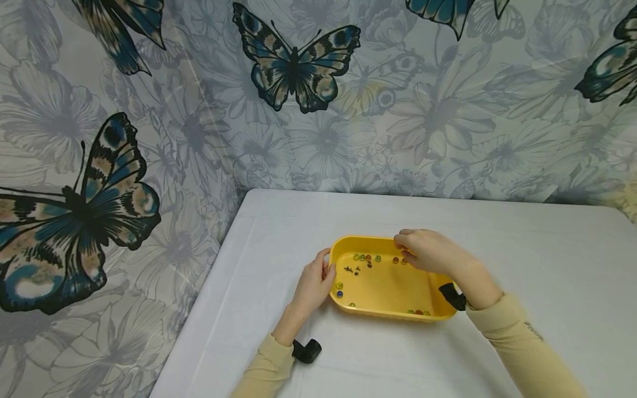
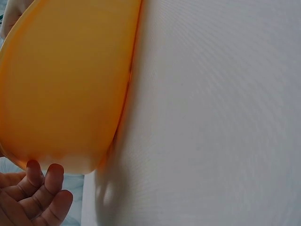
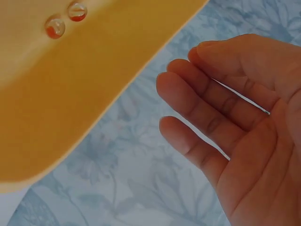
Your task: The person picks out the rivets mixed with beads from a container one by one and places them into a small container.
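Note:
A yellow plastic tray (image 1: 388, 293) with rounded corners is on the white table in the head view. My left hand (image 1: 315, 283) holds its left end; in the left wrist view the fingertips (image 2: 55, 174) lie against the tray's outside and the thumb is hidden. At the far right rim is my right hand (image 1: 430, 251). Its fingers are loosely bent in the right wrist view, thumb beside the index finger, with nothing visible between them. Several glass marbles (image 1: 378, 258) lie along the tray's sides. Tiny dark pieces (image 1: 348, 269), too small to make out, lie at its left.
The white-covered table (image 1: 537, 265) extends around the tray. Behind it and at the left hangs a cloth or wall covering (image 1: 328, 143) with flowers and butterflies. Each wrist bears a black camera band (image 1: 307, 351).

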Tool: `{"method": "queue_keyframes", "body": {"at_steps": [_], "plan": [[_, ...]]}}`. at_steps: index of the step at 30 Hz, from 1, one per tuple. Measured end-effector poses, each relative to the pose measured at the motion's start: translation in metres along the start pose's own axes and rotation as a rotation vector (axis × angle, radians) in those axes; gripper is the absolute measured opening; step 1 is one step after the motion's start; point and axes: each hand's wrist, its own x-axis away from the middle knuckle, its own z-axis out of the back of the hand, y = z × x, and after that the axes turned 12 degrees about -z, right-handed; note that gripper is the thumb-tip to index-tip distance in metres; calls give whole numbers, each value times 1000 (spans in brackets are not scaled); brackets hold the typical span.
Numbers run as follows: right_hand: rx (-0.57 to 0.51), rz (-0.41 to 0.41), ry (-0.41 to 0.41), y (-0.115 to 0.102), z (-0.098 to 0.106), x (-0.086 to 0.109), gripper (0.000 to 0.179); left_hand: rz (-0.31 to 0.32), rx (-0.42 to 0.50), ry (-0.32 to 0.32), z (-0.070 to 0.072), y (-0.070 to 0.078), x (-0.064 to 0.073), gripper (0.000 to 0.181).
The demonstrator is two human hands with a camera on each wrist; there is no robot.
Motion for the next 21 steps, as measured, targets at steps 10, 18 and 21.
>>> {"method": "queue_keyframes", "body": {"at_steps": [10, 18, 21], "plan": [[13, 43, 9, -10, -9, -11, 15, 7, -6, -8, -1, 0, 0, 40], [23, 67, -7, -15, -17, -16, 13, 9, -19, -8, -1, -1, 0, 40], [23, 81, -9, -16, -20, -18, 13, 9, -19, -7, 0, 0, 0, 40]]}}
